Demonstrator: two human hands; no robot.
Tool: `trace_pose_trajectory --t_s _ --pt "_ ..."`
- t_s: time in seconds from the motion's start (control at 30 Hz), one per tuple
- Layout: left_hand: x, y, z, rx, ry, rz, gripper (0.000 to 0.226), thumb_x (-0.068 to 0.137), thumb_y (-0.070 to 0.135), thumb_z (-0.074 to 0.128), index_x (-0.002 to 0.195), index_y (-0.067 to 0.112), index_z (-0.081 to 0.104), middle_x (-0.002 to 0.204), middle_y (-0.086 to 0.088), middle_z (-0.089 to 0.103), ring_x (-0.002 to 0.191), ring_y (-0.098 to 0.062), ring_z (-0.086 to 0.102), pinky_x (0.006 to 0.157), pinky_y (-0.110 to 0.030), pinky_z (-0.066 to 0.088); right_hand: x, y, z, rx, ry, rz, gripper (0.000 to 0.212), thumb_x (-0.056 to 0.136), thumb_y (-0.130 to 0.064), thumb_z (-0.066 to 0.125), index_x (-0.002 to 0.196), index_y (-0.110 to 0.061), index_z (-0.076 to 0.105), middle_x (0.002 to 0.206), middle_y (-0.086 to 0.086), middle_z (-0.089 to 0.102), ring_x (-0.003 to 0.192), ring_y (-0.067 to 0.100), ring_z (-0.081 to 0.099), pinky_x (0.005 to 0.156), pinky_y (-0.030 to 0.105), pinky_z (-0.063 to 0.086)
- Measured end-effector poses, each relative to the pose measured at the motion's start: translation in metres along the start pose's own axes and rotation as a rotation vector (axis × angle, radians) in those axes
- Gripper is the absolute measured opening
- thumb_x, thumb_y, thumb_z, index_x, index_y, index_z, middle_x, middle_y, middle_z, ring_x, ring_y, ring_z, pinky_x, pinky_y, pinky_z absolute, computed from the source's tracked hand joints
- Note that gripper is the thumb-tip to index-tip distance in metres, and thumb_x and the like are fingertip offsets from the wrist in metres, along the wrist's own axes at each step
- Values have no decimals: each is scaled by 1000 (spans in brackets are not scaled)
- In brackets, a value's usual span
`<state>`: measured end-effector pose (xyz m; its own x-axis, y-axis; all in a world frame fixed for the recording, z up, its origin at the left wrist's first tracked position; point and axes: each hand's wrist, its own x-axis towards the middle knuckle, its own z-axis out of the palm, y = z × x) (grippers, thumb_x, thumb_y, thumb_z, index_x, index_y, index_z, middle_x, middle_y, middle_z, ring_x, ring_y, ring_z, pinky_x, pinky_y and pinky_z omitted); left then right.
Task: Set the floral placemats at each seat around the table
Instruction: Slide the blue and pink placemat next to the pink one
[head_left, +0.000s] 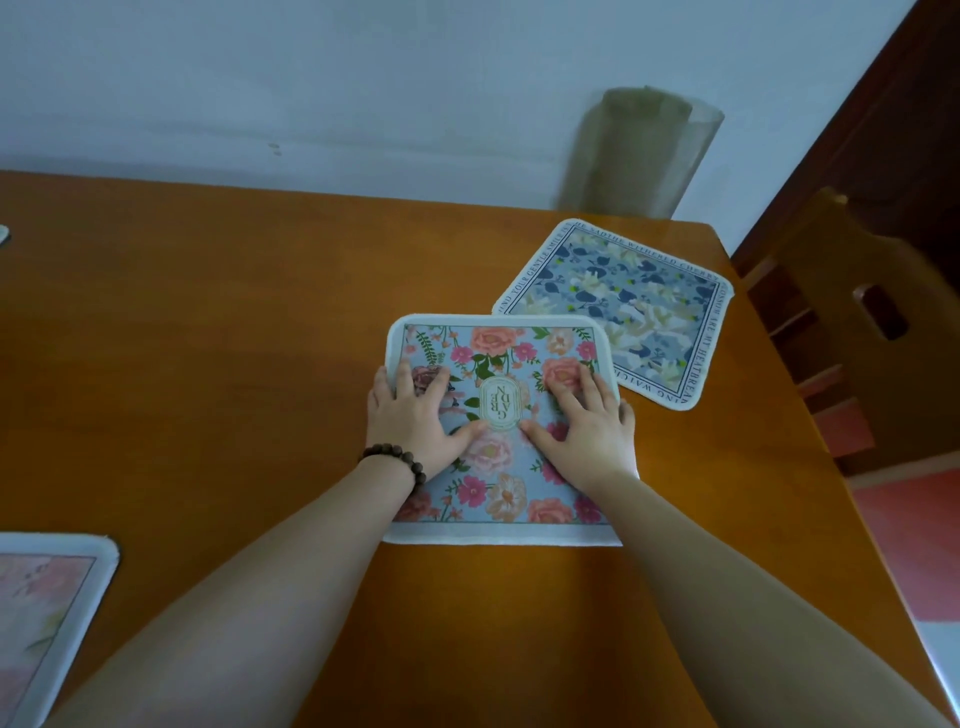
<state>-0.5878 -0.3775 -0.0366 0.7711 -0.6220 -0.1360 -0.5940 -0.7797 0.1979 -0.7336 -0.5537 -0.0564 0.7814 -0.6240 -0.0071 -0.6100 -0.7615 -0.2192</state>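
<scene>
Reaching forward from the bottom of the view, two bare forearms stretch over the orange-brown wooden table (208, 322). At the near left edge lies a pale pink floral placemat with a white rounded border (47, 613), only partly in view and flat on the wood. Further in, both hands press flat on a light-blue placemat printed with pink and peach roses and a gold oval emblem at its centre (498, 483). The left hand (415, 415), with a dark beaded bracelet (397, 460) at the wrist, lies palm down on the mat's left half, fingers spread and gripping nothing. The right hand (587, 421) lies the same way on the right half, fingers splayed, thumbs pointing toward the emblem. This mat sits squarely on the table, its near edge straight. Beyond it, toward the far right corner, a grey-blue placemat with white flowers and lettering around its border (639, 301) lies turned at an angle, its near corner tucked under the rose mat's far right corner. A wooden chair (857, 332) stands at the right side. Behind the table, a roll of beige mesh (639, 156) leans against the pale wall (311, 78).
</scene>
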Motion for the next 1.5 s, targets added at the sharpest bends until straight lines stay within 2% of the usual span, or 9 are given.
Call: trace_pose_trajectory --t_s 0.47,0.87,1.03,1.2,1.4,1.5 --pt "-147 -21 10 3 -126 -30 94 73 86 34 151 39 9 160 -10 -10 143 -42 -8 114 -54 5 -157 -23 0 1 -106 -9 90 77 -85 17 152 -35 19 162 5 4 148 20 -6 116 53 0" --pt "-287 -21 26 -36 -155 -111 96 75 85 33 152 36 0 159 -10 -16 142 -40 -18 115 -54 1 -276 -24 -6 -28 -193 -73 91 78 -86 13 153 -34 11 162 5 -4 147 19 -14 116 53 -4" --pt "-294 -21 21 -33 -208 -98 101 72 88 26 151 36 -7 157 -12 -23 140 -41 -24 115 -54 -6 -276 -25 -20 27 -272 -53 89 80 -83 25 153 -33 12 162 4 -6 147 20 -15 117 53 -6" --pt "-280 -23 16 83 -154 -41 96 77 85 22 152 32 -8 157 -16 -21 142 -39 -21 114 -57 -6 -324 -34 -22 14 -192 -23 91 79 -86 22 153 -36 0 161 5 -15 145 23 -23 113 51 -16" --pt "-229 -23 9 178 -118 115 93 81 82 23 153 30 -3 158 -16 -16 144 -40 -13 115 -58 -2 -379 -46 -10 6 -187 285 88 81 -86 12 150 -38 -14 160 3 -18 143 26 -26 110 58 -20" --pt "-198 -18 5 231 -88 184 91 81 82 17 153 30 0 159 -15 -12 144 -39 -14 115 -58 -1 -390 -54 -3 -1 -171 401 82 85 -81 10 150 -38 -16 160 2 -16 143 26 -26 112 61 -15"
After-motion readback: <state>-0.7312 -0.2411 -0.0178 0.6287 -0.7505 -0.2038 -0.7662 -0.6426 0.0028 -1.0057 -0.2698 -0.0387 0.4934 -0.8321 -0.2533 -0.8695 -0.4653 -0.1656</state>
